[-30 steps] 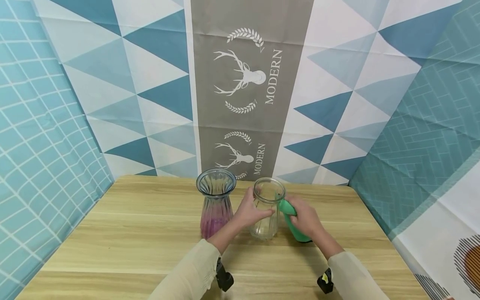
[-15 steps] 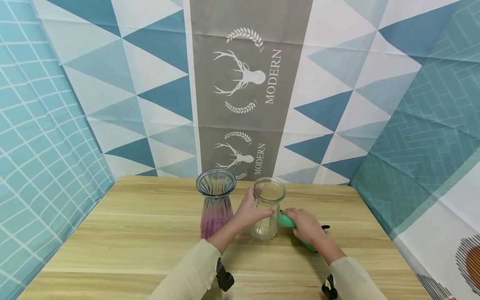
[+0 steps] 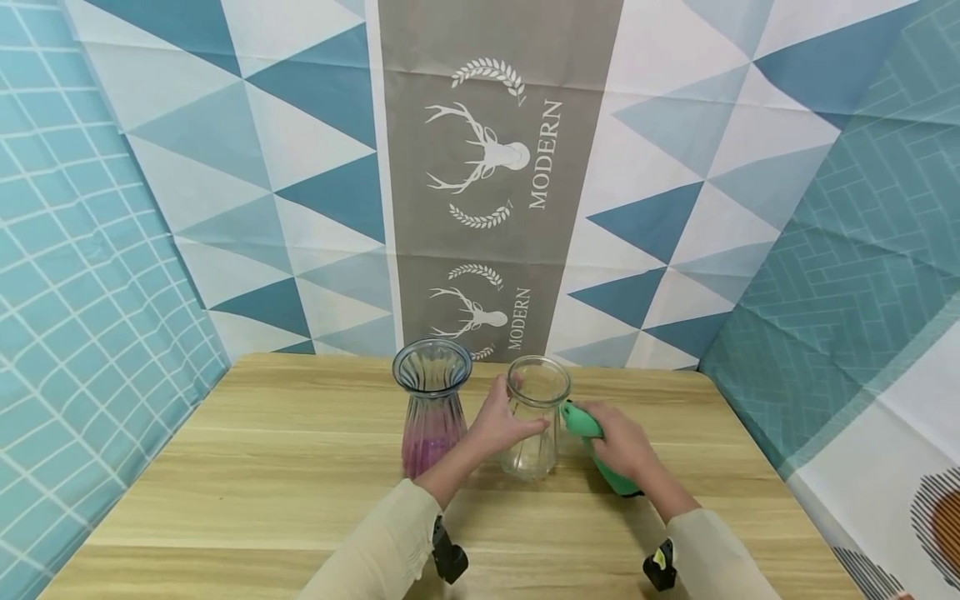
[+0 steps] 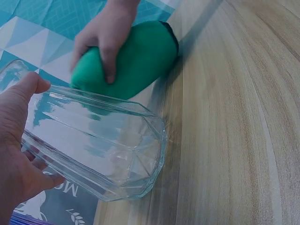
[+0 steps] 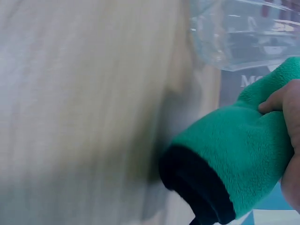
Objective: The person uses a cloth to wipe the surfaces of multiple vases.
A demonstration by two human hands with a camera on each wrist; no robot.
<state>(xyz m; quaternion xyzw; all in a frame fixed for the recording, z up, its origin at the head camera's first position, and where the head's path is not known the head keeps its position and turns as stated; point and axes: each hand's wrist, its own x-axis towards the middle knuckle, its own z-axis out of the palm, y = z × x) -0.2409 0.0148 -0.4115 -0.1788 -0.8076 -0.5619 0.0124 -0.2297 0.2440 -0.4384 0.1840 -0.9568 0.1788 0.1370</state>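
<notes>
My left hand [image 3: 502, 423] grips a clear, ribbed glass vase [image 3: 529, 460] round its upper body, fingers on the far side and thumb on the near side. The vase stands upright on the table, with its round rim above my hand. To its right, my right hand [image 3: 619, 440] holds a bunched green cloth [image 3: 581, 421]. The cloth looks fleecy and has a black edge [image 5: 194, 176] in the right wrist view. In the left wrist view the green cloth [image 4: 145, 61] is right at the side of the glass vase [image 4: 93, 136]. My right palm is hidden.
A second glass vase [image 3: 433, 429], blue-grey at the top and pink-purple below, stands just left of my left hand. The wooden table [image 3: 300, 450] ends at a patterned cloth backdrop [image 3: 495, 208] behind the vases. Tile-patterned sheets hang at both sides.
My right hand moved the green cloth away from the vase's rim, down and right, then back up a little. My left hand and both vases stayed put.
</notes>
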